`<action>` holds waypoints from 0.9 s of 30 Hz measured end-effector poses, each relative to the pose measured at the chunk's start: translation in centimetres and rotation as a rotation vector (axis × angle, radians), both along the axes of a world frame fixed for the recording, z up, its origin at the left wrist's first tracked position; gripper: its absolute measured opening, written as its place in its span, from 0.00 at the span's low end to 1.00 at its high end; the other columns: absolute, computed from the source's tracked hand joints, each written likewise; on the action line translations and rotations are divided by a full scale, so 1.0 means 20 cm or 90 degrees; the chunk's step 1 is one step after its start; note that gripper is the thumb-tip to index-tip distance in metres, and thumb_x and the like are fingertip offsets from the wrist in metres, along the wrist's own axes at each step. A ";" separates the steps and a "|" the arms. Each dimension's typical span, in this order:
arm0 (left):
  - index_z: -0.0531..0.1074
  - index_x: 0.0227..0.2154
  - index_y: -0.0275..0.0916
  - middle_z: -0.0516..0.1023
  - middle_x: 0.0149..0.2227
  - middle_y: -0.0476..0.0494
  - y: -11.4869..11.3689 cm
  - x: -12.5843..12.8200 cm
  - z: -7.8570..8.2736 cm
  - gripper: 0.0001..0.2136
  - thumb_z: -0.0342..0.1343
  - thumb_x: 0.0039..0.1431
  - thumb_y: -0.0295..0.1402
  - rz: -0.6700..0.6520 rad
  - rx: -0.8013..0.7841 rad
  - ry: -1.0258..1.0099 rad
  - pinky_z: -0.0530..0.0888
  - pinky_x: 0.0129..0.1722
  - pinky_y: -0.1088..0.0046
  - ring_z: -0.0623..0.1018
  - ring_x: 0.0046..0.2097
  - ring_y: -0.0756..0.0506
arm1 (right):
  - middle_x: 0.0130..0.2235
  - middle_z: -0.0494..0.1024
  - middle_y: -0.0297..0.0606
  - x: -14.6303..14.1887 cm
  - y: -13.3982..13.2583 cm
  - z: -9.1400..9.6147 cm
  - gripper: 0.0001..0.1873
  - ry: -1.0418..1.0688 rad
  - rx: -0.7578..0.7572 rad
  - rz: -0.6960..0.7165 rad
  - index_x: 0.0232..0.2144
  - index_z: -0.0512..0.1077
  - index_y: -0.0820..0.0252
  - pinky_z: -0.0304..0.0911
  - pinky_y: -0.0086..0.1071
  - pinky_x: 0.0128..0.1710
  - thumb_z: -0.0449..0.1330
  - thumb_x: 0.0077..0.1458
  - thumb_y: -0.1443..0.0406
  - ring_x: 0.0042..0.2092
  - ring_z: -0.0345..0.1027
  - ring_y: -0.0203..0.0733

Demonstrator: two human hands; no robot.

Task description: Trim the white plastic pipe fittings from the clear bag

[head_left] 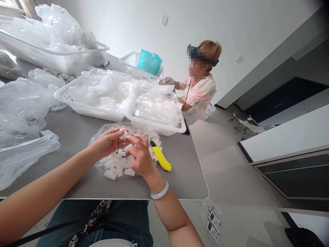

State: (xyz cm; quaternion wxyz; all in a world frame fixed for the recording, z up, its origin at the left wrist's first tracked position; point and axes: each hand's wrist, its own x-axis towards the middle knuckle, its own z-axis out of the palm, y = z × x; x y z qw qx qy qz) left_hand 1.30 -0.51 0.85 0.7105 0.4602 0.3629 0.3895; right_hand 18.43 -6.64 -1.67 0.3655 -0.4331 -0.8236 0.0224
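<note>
My left hand (109,141) pinches a small white piece (124,134) between thumb and fingers; its exact kind is too small to make out. Close beside it is my right hand (141,156), its bent fingertips at the same piece. Whether the right fingers grip it or only touch it is unclear. Under both hands a clear plastic bag (99,132) lies on the table, with many small white pieces (110,173) on it. A yellow utility knife (161,157) with a black tip end rests just right of my right hand, partly over the pieces.
White plastic baskets (102,115) full of clear bags stand behind my hands, and a larger basket (69,63) is at the back left. Loose plastic bags (23,109) cover the table's left. A co-worker (199,85) sits beyond the right table edge (197,154). Power strips (213,223) lie on the floor.
</note>
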 end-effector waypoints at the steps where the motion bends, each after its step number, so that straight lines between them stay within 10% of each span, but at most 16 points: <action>1: 0.72 0.36 0.39 0.79 0.30 0.44 0.00 0.00 -0.01 0.16 0.65 0.55 0.46 -0.005 -0.001 0.004 0.81 0.46 0.59 0.81 0.36 0.43 | 0.59 0.73 0.37 0.00 0.00 -0.01 0.16 -0.025 0.009 -0.003 0.30 0.76 0.54 0.59 0.46 0.64 0.52 0.55 0.76 0.64 0.56 0.48; 10: 0.65 0.32 0.41 0.79 0.29 0.44 -0.05 0.05 0.00 0.10 0.55 0.59 0.42 -0.085 0.182 0.143 0.78 0.29 0.67 0.80 0.32 0.43 | 0.55 0.75 0.36 -0.03 0.00 -0.03 0.17 0.041 -0.071 -0.017 0.30 0.80 0.52 0.54 0.46 0.68 0.55 0.56 0.75 0.68 0.51 0.49; 15: 0.69 0.34 0.42 0.79 0.31 0.45 -0.02 0.02 -0.02 0.10 0.61 0.56 0.41 -0.062 0.327 0.142 0.78 0.30 0.68 0.80 0.33 0.43 | 0.46 0.80 0.35 -0.01 -0.02 0.05 0.14 0.314 -0.333 0.084 0.27 0.80 0.50 0.50 0.44 0.69 0.56 0.54 0.71 0.67 0.54 0.44; 21: 0.75 0.32 0.45 0.76 0.33 0.43 0.04 -0.03 -0.07 0.10 0.64 0.54 0.44 0.060 0.626 0.304 0.73 0.31 0.67 0.75 0.33 0.43 | 0.30 0.77 0.33 0.03 0.04 0.06 0.04 0.784 -0.641 0.204 0.22 0.75 0.52 0.68 0.40 0.51 0.66 0.43 0.61 0.44 0.73 0.44; 27: 0.79 0.35 0.44 0.70 0.24 0.49 -0.02 0.04 -0.04 0.08 0.61 0.57 0.41 0.045 0.596 0.311 0.65 0.26 0.70 0.66 0.24 0.48 | 0.33 0.78 0.32 -0.01 0.04 0.06 0.10 0.835 -0.515 0.021 0.31 0.76 0.54 0.67 0.33 0.45 0.66 0.48 0.56 0.39 0.72 0.38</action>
